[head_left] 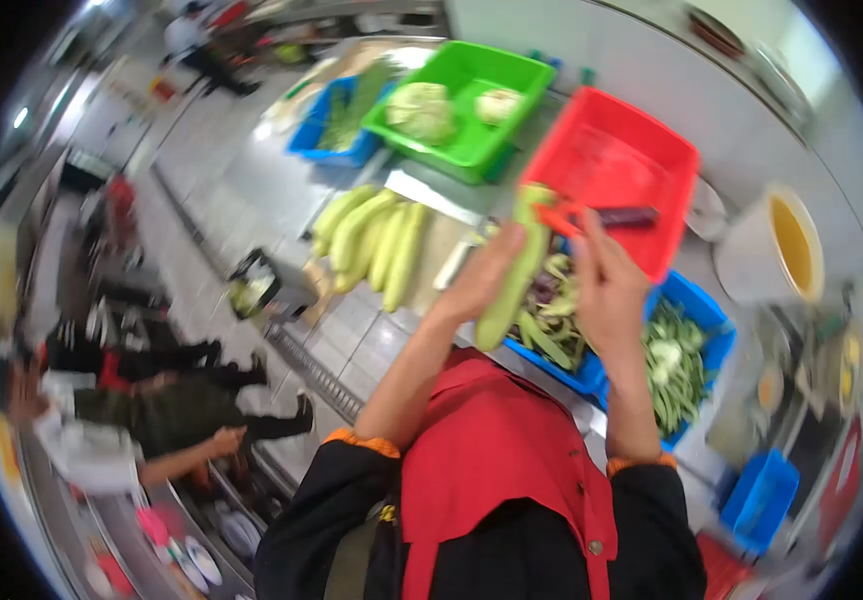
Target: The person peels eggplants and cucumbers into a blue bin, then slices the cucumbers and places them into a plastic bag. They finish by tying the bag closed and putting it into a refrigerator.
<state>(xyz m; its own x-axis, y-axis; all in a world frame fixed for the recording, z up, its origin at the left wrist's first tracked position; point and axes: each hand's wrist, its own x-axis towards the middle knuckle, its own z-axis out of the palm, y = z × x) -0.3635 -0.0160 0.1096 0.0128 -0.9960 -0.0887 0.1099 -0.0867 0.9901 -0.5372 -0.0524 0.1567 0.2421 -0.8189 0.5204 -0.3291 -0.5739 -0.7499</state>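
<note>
My left hand [483, 270] is wrapped round a long pale green vegetable [513, 285], held tilted over a blue tub of peelings [556, 320]. In my right hand [606, 270] is an orange-red peeler [559, 216], close to the upper part of the vegetable. Just beyond the hands, a red tub [616, 150] has a dark purple vegetable [626, 216] at its near side. More long green vegetables [376, 235] lie on the table to the left, with a knife [454, 262] beside them.
A green tub [501, 75] holds pale round vegetables. Leafy greens fill a blue tub [346, 130]; cut green pieces fill another [706, 335] at right. A white bucket [766, 245] stands at right. A person [101, 420] is at lower left, another [196, 45] further back.
</note>
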